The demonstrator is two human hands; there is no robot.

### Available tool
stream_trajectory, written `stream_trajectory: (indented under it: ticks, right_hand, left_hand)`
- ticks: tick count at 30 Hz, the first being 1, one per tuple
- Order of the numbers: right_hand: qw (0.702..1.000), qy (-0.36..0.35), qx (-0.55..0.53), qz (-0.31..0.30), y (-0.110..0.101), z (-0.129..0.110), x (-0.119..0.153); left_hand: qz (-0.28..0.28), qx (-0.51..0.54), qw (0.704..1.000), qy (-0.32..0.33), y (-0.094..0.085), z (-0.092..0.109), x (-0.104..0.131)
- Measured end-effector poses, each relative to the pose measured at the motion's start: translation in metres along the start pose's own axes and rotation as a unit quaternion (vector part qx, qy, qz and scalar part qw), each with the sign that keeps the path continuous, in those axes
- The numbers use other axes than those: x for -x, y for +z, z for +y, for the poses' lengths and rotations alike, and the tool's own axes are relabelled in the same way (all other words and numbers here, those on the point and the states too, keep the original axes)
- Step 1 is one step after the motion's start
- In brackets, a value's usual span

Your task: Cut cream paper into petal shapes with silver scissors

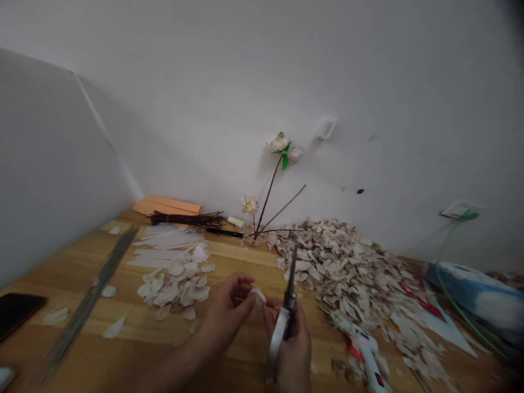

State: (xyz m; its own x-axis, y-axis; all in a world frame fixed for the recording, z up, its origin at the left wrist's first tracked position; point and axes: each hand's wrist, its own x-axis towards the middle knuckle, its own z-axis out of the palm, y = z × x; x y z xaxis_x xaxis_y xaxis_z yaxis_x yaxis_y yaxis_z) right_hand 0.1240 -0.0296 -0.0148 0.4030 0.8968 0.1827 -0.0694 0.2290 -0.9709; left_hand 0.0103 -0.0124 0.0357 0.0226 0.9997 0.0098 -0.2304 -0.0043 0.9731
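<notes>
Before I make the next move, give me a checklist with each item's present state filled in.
1. Petal secure in the left hand's fingertip grip: ok, it is pinched there.
2. Scissors held in the right hand: ok.
3. Scissor blades pointing away from the left hand: ok, they point toward the wall.
4. Glue gun clear of loose petals: not ok, it lies among them.
5. Glue gun nozzle cool: cannot tell; a red light shows on its body.
6. Phone clear of both hands: ok, it lies at the far left.

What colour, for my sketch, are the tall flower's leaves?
The leaves are green, best in the head view.
</notes>
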Motion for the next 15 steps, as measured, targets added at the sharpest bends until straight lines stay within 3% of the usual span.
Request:
stream_trajectory:
  ticks: [4,10,15]
  right_hand:
    - [0.998,0.036,-0.027,0.040,0.006,0.006,0.002]
    - [0.996,0.069,-0.002,0.047,0.010,0.019,0.002]
    - [0.994,0.100,0.037,-0.007,0.007,0.021,0.001]
  left_hand:
    - [0.041,0.107,0.993,-0.017,0.006,-0.008,0.001]
    - [0.033,0.125,0.991,-0.039,0.010,-0.010,0.004]
    - [0.065,0.137,0.988,-0.032,0.003,0.004,0.002]
